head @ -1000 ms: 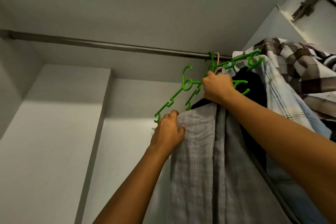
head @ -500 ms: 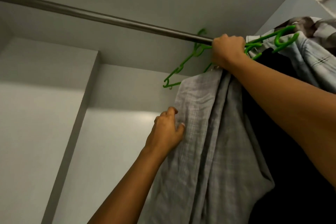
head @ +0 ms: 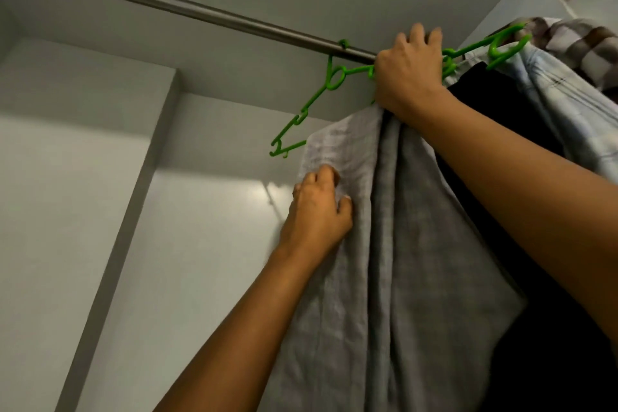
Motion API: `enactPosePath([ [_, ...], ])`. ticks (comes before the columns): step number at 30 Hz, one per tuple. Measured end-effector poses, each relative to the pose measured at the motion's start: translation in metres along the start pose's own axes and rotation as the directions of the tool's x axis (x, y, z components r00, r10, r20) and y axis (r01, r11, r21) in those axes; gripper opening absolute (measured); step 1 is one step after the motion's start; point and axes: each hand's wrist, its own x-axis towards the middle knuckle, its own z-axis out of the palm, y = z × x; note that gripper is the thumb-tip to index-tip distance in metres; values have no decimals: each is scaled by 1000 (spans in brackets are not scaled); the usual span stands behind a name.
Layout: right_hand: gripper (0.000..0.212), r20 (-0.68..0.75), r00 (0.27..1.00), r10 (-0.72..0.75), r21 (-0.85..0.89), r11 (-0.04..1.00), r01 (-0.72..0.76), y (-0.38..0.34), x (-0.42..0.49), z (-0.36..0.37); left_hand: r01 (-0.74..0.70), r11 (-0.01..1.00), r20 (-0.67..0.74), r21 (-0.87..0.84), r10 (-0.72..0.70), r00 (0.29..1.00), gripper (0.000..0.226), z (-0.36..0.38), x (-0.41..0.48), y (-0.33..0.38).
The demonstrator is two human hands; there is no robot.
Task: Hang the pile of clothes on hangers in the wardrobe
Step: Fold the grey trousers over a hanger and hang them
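Grey garment (head: 401, 278): woven, faintly checked, creased in long vertical folds. It hangs from a green plastic hanger (head: 311, 104) whose hook sits on the metal rail (head: 167, 5), high in the wardrobe.

Right hand (head: 408, 73): arm raised, fingers curled round the hanger's middle and the bunched top of the garment, just under the rail.

Left hand (head: 317, 214): arm raised from below, thumb and fingers pinching the garment's left edge.

Hanger: left shoulder bare, notched, sloping down.

Adjacent, right: black garment (head: 495, 104), pale blue checked shirt (head: 575, 117), brown plaid shirt (head: 582, 43).

Surround: white wardrobe panel (head: 67, 211).
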Motion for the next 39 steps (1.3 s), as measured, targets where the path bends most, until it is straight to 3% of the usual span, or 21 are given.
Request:
enactPosePath([
  [4,32,-21,996,-84,22,996,85,3,-46,-23,20,997,-83,-70,-26,996,30,-2,-24,24],
  [10,40,172,974,-144,139,983,121,19,-132,-62,32,992,-180,-119,-54,982,36,4,-88,74],
  [15,30,320,931,-176,131,981,140,58,-213,-140,-3,970,-126,-245,-29,992,39,4,-147,130],
  [21,24,447,895,-4,-77,996,43,145,-298,-281,-22,810,19,-586,41,999,31,2,-217,260],
  [25,25,459,874,160,-306,952,-13,219,-336,-399,36,571,153,-820,157,976,25,-24,-265,391],
  [31,23,377,796,473,-658,742,-129,335,-391,-609,88,219,186,-972,483,856,13,-89,-350,606],
  [39,26,74,630,773,-942,262,-211,442,-448,-843,275,-68,122,-959,778,616,10,-171,-450,870],
])
